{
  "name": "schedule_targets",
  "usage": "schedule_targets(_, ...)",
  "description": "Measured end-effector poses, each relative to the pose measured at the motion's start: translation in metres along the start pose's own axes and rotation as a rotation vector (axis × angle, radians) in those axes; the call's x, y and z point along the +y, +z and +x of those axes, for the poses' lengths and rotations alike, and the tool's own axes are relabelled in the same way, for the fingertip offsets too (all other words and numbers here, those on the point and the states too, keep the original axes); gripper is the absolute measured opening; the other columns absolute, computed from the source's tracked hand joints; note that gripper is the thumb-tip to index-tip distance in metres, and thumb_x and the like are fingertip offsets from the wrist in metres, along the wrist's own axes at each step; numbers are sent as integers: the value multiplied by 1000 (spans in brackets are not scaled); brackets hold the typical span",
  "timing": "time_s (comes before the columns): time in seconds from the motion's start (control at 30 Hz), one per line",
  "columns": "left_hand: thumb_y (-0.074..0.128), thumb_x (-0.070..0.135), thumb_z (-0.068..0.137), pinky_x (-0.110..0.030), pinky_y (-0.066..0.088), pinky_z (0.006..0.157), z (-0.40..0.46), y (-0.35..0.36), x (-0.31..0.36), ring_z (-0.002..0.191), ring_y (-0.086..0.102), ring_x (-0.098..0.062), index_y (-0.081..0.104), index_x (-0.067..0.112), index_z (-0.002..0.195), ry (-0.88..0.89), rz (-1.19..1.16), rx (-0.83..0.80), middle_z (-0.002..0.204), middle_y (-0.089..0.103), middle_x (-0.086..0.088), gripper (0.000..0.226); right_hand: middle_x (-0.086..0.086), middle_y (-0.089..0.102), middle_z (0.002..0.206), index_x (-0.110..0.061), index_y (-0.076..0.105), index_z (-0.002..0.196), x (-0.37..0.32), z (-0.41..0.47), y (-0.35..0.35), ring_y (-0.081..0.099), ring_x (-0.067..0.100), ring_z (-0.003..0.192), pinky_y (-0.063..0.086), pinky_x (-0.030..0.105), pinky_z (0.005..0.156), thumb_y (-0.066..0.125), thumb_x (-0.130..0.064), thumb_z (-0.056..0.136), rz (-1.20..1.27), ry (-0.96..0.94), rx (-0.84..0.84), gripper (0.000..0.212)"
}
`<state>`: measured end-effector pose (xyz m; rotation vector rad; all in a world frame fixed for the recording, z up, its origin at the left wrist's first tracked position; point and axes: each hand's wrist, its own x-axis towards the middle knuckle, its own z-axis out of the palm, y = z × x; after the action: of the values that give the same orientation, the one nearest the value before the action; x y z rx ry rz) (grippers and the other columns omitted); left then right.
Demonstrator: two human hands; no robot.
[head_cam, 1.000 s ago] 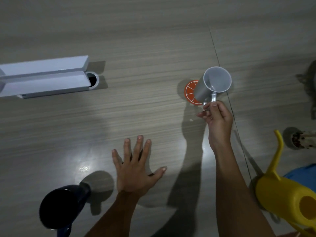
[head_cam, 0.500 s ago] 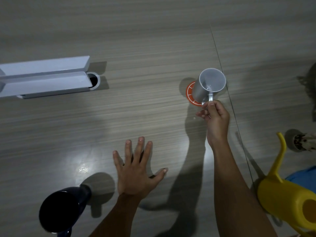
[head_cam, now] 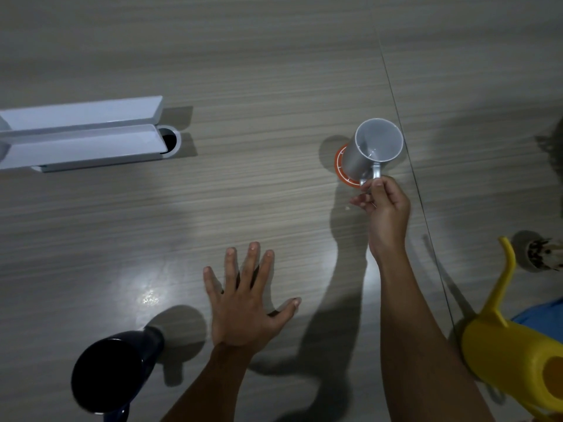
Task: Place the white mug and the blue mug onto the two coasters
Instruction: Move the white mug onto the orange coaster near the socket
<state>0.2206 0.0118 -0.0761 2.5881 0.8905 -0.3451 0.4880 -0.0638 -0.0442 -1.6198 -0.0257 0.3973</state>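
My right hand (head_cam: 384, 205) grips the handle of the white mug (head_cam: 370, 150), which stands over the orange coaster (head_cam: 339, 163) right of the table's centre; I cannot tell whether its base touches the coaster. Only the coaster's left and front rim shows. The dark blue mug (head_cam: 112, 373) stands at the near left edge, its handle partly cut off by the frame. Between the two mugs, my left hand (head_cam: 246, 309) lies flat on the wooden table (head_cam: 243, 71) with fingers spread, holding nothing. Something dark shows between its fingers; I cannot tell what. No second coaster is clearly visible.
A long white lamp head (head_cam: 82, 135) juts in from the left over a round cable hole (head_cam: 170, 141). A yellow watering can (head_cam: 515, 345) stands at the near right, with a small pot (head_cam: 539, 254) behind it. A seam (head_cam: 405, 132) runs down the table.
My right hand has carried the white mug a little left and down, so it covers more of the orange coaster. My left hand and the blue mug have stayed put.
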Motion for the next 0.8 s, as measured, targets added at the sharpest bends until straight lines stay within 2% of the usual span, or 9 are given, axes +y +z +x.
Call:
schedule_targets(0.07, 40, 86, 80, -75, 8, 116, 0, 1, 0, 157, -2, -34, 12, 33, 160, 3, -7, 7, 171, 7, 2, 100, -4, 64, 74, -19, 65, 75, 0, -1, 0, 60, 15, 58, 58, 36, 68, 49, -11, 99, 14, -4, 11, 30)
schedule_targets(0.2, 41, 86, 80, -75, 7, 116, 0, 1, -1, 157, -2, -33, 12, 33, 160, 7, -12, 21, 171, 7, 2, 99, 1, 63, 76, -15, 63, 76, -1, -1, 0, 60, 16, 59, 56, 38, 69, 49, -10, 99, 18, -9, 22, 28)
schedule_targets(0.5, 45, 85, 80, -75, 8, 115, -1, 4, -3, 157, 2, -35, 17, 32, 159, 26, -25, 67, 170, 11, 1, 100, 2, 63, 76, -14, 63, 75, -1, 0, -2, 61, 15, 57, 58, 35, 66, 49, -9, 100, 13, -2, 19, 29)
schedule_targets(0.63, 44, 85, 80, -75, 8, 115, -1, 4, -3, 156, 3, -35, 17, 32, 159, 20, -8, 66, 170, 11, 1, 99, 0, 64, 75, -17, 64, 76, 4, -2, -3, 60, 19, 60, 57, 35, 68, 49, -11, 100, 25, 12, -1, 29)
schedule_targets(0.8, 41, 85, 81, -75, 7, 116, -2, 6, -4, 156, 2, -35, 15, 32, 159, 25, -9, 72, 171, 10, 2, 98, 0, 67, 78, -17, 65, 82, 2, -4, -3, 60, 15, 59, 58, 34, 66, 50, -11, 99, 34, 20, 13, 23)
